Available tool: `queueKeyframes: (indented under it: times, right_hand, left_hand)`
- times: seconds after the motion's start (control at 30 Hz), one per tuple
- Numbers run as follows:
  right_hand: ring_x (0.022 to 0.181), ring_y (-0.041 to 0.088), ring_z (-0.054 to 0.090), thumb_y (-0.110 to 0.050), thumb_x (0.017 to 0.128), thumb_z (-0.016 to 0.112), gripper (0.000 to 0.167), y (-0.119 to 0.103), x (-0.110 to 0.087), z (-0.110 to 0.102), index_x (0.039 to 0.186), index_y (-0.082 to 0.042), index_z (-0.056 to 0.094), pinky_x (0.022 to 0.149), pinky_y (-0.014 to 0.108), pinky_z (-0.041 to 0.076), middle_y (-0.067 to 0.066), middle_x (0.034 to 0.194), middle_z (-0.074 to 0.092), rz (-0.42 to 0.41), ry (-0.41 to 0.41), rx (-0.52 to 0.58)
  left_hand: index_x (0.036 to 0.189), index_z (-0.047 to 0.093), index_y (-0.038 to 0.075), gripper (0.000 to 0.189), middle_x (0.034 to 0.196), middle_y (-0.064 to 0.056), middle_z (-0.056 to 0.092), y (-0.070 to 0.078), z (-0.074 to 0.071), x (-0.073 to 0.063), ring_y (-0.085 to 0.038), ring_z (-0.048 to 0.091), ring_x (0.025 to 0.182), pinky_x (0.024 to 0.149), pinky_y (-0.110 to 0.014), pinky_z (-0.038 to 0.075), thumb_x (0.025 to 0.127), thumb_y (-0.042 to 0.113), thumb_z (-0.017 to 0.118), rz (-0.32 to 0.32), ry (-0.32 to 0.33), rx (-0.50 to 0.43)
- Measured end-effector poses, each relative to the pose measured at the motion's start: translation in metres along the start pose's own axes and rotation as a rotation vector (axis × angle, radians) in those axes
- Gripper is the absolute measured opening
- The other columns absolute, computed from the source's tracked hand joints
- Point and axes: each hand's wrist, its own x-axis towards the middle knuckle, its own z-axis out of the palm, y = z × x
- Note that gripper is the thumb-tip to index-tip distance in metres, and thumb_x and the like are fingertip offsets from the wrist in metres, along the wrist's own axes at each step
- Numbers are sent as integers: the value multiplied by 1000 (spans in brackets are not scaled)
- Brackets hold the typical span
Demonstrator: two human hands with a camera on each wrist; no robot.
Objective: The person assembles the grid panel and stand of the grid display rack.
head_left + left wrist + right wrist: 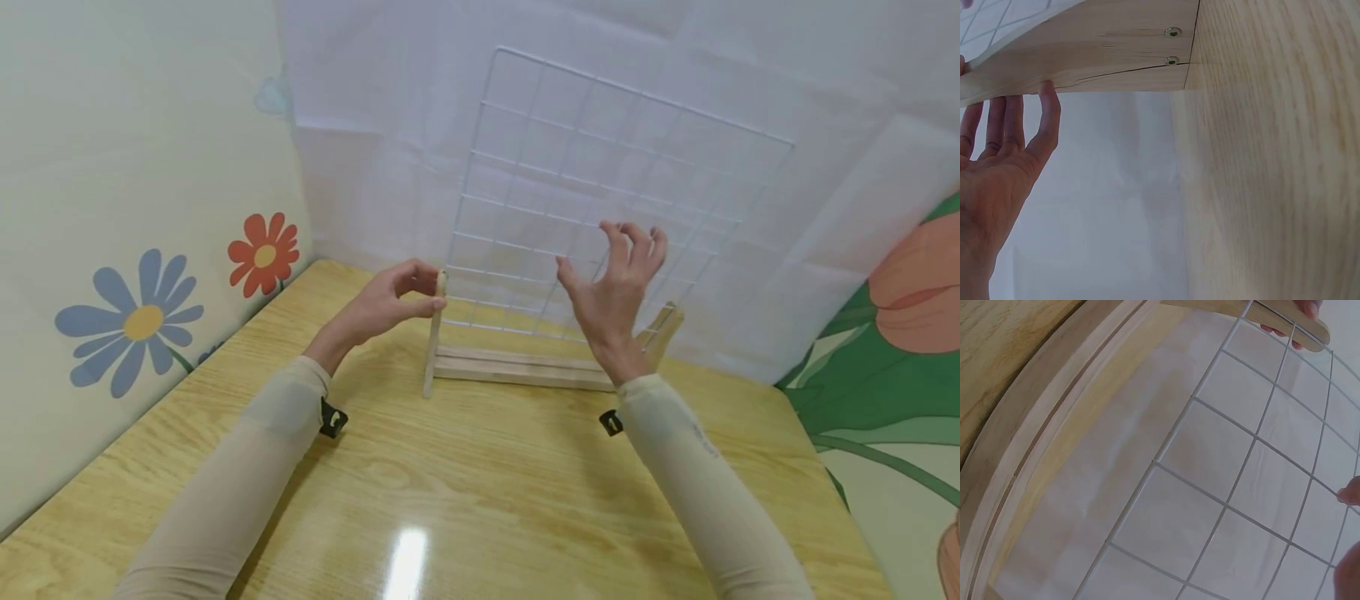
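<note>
A white wire grid panel (pixel 1155 462) stands in a pale wooden stand, leaning back. The stand has a grooved base bar (pixel 517 372), a left side piece (pixel 432 354) and a right side piece (pixel 673 323). My left hand (pixel 375 307) holds the upper end of the left side piece between thumb and fingers. Two screw heads (pixel 1172 32) show low on that piece in the left wrist view. My right hand (pixel 617 298) is raised in front of the grid, fingers spread and bent, gripping nothing. Whether its fingertips touch the wires, I cannot tell.
The stand rests on a wood-grain table (pixel 420 475) near its back edge. A white cloth (pixel 375 192) hangs behind. Flower-printed panels stand at the left (pixel 90 167) and right (pixel 885 400). Both wrists carry small black tags.
</note>
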Motion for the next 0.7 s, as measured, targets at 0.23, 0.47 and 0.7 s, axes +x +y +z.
queueKeyframes:
  times: [0.23, 0.47, 0.7]
  right_hand:
    - [135, 39, 38, -22, 71, 95, 63, 0, -6, 2, 121, 0, 63, 120, 53, 16, 20, 120, 56, -13, 1, 1]
    - [133, 40, 41, -25, 73, 93, 62, 0, -14, 3, 121, 1, 64, 119, 55, 18, 21, 119, 56, -19, -11, 1]
    - [136, 42, 36, -25, 71, 94, 63, -1, -21, 4, 120, 1, 64, 118, 55, 20, 22, 119, 57, 5, -23, 12]
  left_hand:
    - [128, 60, 5, 41, 119, -15, 63, 2, -1, 0, -28, 58, 113, 90, -40, 57, 94, 19, 78, -4, -7, 1]
    - [129, 59, 4, 43, 121, -17, 62, 2, -2, -1, -29, 58, 114, 89, -40, 57, 94, 19, 78, -11, -19, -12]
    - [131, 57, -1, 44, 122, -18, 62, 3, -4, -1, -28, 58, 114, 89, -39, 58, 95, 17, 76, -8, -18, -9]
